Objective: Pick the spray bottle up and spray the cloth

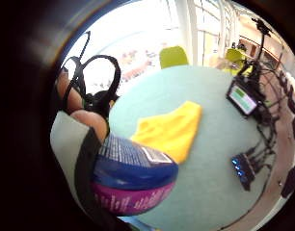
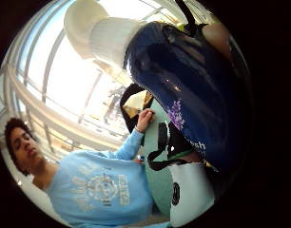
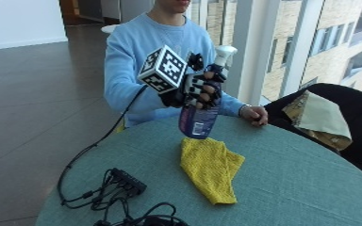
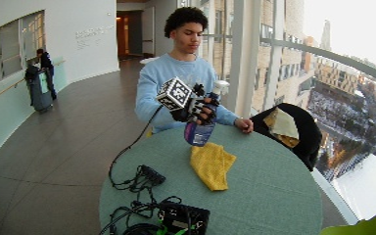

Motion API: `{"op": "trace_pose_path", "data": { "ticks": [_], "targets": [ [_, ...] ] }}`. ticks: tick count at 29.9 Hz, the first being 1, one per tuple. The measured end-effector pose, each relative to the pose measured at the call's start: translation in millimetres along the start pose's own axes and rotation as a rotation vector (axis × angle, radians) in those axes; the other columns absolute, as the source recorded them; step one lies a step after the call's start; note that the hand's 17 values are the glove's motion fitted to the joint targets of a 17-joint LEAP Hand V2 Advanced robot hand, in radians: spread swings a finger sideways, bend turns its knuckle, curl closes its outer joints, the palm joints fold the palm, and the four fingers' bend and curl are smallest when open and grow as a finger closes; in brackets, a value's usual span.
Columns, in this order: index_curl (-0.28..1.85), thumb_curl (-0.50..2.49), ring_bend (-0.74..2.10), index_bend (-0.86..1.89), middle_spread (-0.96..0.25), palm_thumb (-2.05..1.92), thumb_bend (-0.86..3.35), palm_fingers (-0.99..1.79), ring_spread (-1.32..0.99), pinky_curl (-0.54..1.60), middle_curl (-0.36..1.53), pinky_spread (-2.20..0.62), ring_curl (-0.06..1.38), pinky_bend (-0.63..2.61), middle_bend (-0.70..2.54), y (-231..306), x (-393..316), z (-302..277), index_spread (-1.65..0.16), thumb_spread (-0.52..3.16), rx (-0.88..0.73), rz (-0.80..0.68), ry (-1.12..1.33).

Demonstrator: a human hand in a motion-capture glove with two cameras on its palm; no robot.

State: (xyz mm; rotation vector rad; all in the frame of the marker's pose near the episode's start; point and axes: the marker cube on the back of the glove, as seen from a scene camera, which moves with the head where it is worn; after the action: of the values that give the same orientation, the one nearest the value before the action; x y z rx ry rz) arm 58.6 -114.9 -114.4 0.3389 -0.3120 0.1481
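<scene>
spray bottle (image 3: 199, 115): blue, white head | cloth (image 3: 210, 168): yellow | table (image 3: 294, 179): pale green | glove (image 3: 196, 89): black

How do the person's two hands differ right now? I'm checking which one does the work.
The right hand wears a black glove; the left hand is bare. The right hand is raised above the table, while the left hand rests on the table's far edge. The right hand grips the spray bottle over the yellow cloth; the left hand holds nothing visible. Both come from light blue sleeves.
</scene>
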Motion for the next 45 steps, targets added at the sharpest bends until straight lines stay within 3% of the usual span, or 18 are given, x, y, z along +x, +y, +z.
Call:
{"op": "trace_pose_path", "data": {
  "ticks": [8, 20, 38, 45],
  "targets": [
    [0.17, 0.5, 0.64, 0.07, -0.1, 0.8, -0.03, 1.1, -0.06, 0.39, 0.47, -0.07, 0.41, 0.52, 0.42, -52, -33, 92, -0.32, 0.9, 0.019, -0.076, -0.331],
    [0.16, 0.5, 0.62, 0.06, -0.11, 0.8, -0.03, 1.08, -0.07, 0.39, 0.47, -0.07, 0.41, 0.53, 0.41, -81, -52, 212, -0.33, 0.91, 0.044, -0.123, -0.435],
    [0.15, 0.46, 0.62, 0.06, -0.11, 0.77, -0.03, 1.08, -0.08, 0.39, 0.47, -0.08, 0.41, 0.53, 0.38, -74, -33, 229, -0.32, 0.94, -0.017, -0.077, -0.409],
    [0.18, 0.41, 0.55, 0.11, -0.11, 0.67, -0.05, 0.83, -0.08, 0.39, 0.45, 0.0, 0.41, 0.44, 0.31, -51, -22, 183, -0.33, 0.94, -0.054, -0.057, -0.302]
  ]
}}
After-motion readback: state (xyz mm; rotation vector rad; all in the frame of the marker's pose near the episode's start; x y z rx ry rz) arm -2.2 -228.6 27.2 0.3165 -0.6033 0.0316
